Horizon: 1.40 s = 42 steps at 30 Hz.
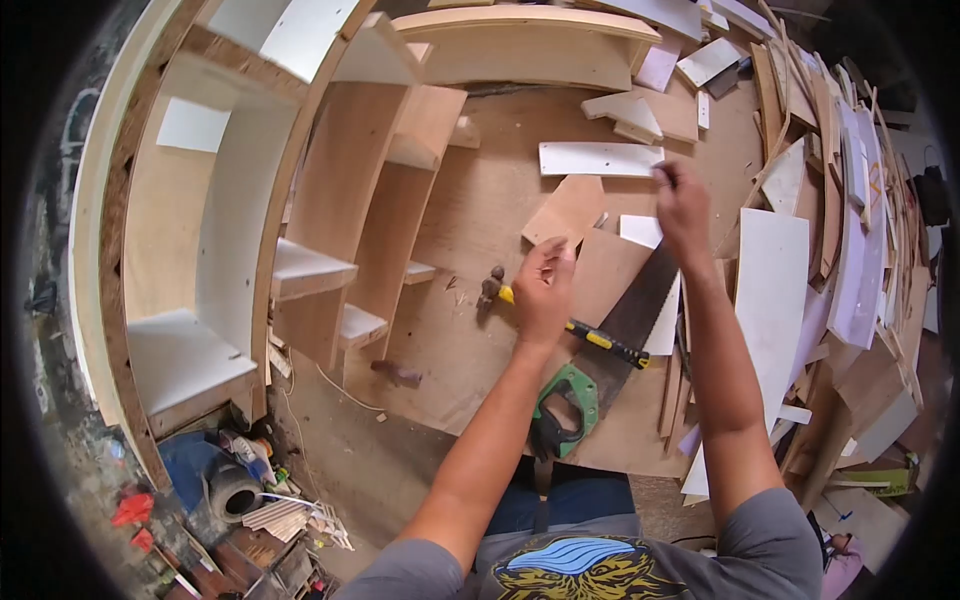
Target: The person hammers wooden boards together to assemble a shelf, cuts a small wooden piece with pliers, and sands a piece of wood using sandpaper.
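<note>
My left hand point(545, 297) hovers over the wooden work surface with fingers curled and pinched together; anything between them is too small to make out. Just beyond it lies a tan pointed wood piece point(566, 208). Below that hand a hammer point(610, 343) with a yellow and black handle lies partly hidden. My right hand point(684, 212) is closed, its fingertips by the right end of a white board strip point(600, 159); whether they touch it I cannot tell. A handsaw point(643, 300) with a green handle lies between my forearms.
A wooden shelf unit point(230, 230) with white-lined compartments stands at the left. Stacked boards and offcuts point(800, 180) crowd the right side. A long white panel point(768, 300) lies beside my right forearm. Scraps and a roll of dark material point(235, 492) sit on the floor, lower left.
</note>
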Each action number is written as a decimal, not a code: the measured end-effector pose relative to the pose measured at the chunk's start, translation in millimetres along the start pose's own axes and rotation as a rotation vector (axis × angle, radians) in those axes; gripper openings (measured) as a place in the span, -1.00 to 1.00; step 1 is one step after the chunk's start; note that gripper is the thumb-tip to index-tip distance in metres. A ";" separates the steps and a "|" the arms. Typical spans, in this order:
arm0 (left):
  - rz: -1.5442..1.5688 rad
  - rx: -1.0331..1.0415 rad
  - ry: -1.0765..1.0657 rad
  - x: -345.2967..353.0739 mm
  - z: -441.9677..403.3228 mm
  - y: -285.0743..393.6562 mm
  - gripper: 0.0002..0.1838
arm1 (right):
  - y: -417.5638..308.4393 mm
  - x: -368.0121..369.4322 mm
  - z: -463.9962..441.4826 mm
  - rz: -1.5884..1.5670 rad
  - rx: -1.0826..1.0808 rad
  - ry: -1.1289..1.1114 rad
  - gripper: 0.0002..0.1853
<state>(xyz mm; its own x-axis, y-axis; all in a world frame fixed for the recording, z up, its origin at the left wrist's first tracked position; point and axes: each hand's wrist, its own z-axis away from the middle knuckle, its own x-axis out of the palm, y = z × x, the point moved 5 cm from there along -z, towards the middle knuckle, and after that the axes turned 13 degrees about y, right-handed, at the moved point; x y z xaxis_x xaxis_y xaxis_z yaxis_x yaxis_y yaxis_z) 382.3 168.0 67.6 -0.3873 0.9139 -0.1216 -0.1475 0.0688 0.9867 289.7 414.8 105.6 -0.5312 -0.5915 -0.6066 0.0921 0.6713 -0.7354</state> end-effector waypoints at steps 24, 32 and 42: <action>0.699 -0.593 0.361 -175.0 -1.8 -31.1 -0.51 | -220.5 156.4 179.0 -0.216 0.140 -0.549 -0.73; 0.626 -0.630 0.395 -191.2 6.9 -39.8 -0.62 | -160.4 155.3 149.7 0.026 -0.113 -0.435 -0.75; 0.537 -0.640 0.402 -184.9 8.4 -45.6 -0.69 | -149.0 164.7 196.2 0.235 -0.516 -0.433 -0.88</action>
<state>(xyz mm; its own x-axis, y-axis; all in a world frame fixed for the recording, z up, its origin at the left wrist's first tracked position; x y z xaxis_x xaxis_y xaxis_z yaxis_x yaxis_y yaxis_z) 468.2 -0.8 46.1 -0.8183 0.5432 0.1881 -0.2846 -0.6671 0.6885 353.7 129.7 55.9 -0.1543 -0.4575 -0.8757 -0.3043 0.8653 -0.3984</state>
